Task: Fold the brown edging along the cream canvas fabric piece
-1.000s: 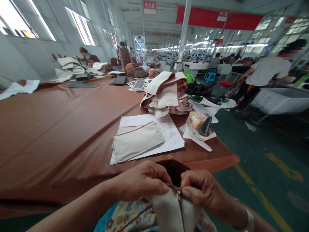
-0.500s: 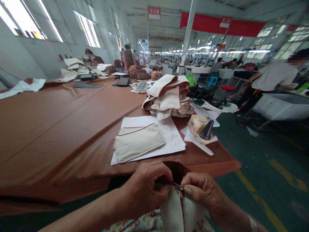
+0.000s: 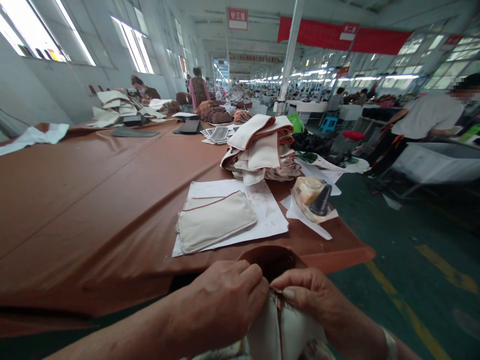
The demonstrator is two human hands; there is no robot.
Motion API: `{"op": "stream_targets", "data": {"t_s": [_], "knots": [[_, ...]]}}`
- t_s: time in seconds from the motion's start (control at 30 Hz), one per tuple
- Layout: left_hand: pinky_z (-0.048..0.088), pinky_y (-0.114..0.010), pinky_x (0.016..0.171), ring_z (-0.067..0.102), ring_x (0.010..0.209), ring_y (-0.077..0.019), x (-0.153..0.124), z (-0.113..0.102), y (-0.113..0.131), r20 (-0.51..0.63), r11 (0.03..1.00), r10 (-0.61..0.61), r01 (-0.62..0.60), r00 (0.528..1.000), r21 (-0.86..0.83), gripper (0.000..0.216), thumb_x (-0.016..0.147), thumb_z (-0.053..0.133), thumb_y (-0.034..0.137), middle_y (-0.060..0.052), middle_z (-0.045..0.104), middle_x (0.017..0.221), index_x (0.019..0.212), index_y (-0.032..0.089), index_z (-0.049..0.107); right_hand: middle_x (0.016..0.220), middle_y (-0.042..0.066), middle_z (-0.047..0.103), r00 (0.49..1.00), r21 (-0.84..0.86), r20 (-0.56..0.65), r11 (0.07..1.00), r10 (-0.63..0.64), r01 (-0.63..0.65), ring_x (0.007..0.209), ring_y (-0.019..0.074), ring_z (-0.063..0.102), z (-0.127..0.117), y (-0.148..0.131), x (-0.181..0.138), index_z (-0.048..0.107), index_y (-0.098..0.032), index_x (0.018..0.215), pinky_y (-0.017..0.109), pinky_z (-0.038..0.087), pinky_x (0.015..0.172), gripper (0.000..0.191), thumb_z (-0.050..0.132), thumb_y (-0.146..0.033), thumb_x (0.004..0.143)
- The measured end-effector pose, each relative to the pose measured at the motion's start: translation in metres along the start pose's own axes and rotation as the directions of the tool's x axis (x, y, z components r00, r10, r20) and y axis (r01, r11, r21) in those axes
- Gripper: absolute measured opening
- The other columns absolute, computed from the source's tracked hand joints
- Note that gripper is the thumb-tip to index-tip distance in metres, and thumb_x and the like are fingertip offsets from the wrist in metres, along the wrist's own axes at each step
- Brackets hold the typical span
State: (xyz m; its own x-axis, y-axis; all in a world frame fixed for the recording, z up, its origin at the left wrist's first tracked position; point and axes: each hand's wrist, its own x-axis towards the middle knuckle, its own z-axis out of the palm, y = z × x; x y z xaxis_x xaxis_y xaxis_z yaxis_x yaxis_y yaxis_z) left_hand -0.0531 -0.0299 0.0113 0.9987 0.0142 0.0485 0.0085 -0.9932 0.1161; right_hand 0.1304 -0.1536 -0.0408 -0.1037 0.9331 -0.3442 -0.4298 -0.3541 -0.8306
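Low at the front, near the table edge, both hands are closed on a cream fabric piece (image 3: 264, 332) with a brown-edged seam down its middle. My left hand (image 3: 234, 300) has its fingers curled at the upper left edge, and their tips are hidden. Thumb and forefinger of my right hand (image 3: 313, 297) pinch the top edge by the seam. Just beyond the hands, flat cream sewn pieces with brown piping (image 3: 217, 220) lie stacked on a white paper sheet (image 3: 270, 215).
A tall pile of folded cream pieces (image 3: 258, 145) stands behind the paper on the brown-covered table (image 3: 93, 200). To its right sit a yellowish container (image 3: 308, 190) and a black cone-shaped object (image 3: 321, 201). A person in a light shirt (image 3: 431, 117) stands by a white bin (image 3: 435, 162).
My left hand has turned, its back now facing up more, and its fingers have curled in closer to the right hand. The right hand has shifted slightly left along the fabric edge.
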Motion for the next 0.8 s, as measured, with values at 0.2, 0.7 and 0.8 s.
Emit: {"op": "stream_targets", "data": {"t_s": [0.2, 0.7, 0.8], "knots": [[0.041, -0.033, 0.059, 0.052, 0.070, -0.0193, 0.001, -0.002, 0.001, 0.017, 0.996, 0.048, -0.049, 0.999, 0.073, 0.011, 0.095, 0.048, 0.014, -0.003, 0.058, 0.086, 0.098, 0.015, 0.059, 0.072, 0.005, 0.069, 1.000, 0.101, -0.013, 0.995, 0.003, -0.002, 0.056, 0.0063, 0.053, 0.000, 0.000, 0.000, 0.077, -0.010, 0.095, 0.015, 0.037, 0.053, 0.027, 0.078, -0.031, 0.078], [0.029, -0.030, 0.050, 0.043, 0.057, -0.0147, 0.002, 0.032, 0.004, -0.267, 0.976, -0.175, 0.131, 0.948, -0.177, 0.019, 0.091, 0.043, 0.012, 0.000, 0.051, 0.072, 0.074, 0.019, 0.048, 0.073, 0.003, 0.071, 0.971, -0.665, -0.026, 0.729, -0.238, 0.161, 0.067, 0.0136, 0.058, 0.010, 0.001, 0.002, 0.077, -0.013, 0.083, 0.022, 0.042, 0.063, 0.020, 0.058, -0.014, 0.077], [0.030, -0.029, 0.053, 0.045, 0.060, -0.0147, 0.003, 0.038, 0.000, -0.283, 0.954, -0.243, 0.176, 0.928, -0.243, 0.018, 0.091, 0.040, 0.011, -0.001, 0.050, 0.074, 0.078, 0.018, 0.050, 0.064, 0.002, 0.067, 0.951, -0.842, 0.031, 0.504, -0.308, 0.191, 0.062, 0.0130, 0.056, 0.012, -0.001, 0.000, 0.075, -0.013, 0.071, 0.022, 0.039, 0.059, 0.019, 0.056, -0.011, 0.073]]}}
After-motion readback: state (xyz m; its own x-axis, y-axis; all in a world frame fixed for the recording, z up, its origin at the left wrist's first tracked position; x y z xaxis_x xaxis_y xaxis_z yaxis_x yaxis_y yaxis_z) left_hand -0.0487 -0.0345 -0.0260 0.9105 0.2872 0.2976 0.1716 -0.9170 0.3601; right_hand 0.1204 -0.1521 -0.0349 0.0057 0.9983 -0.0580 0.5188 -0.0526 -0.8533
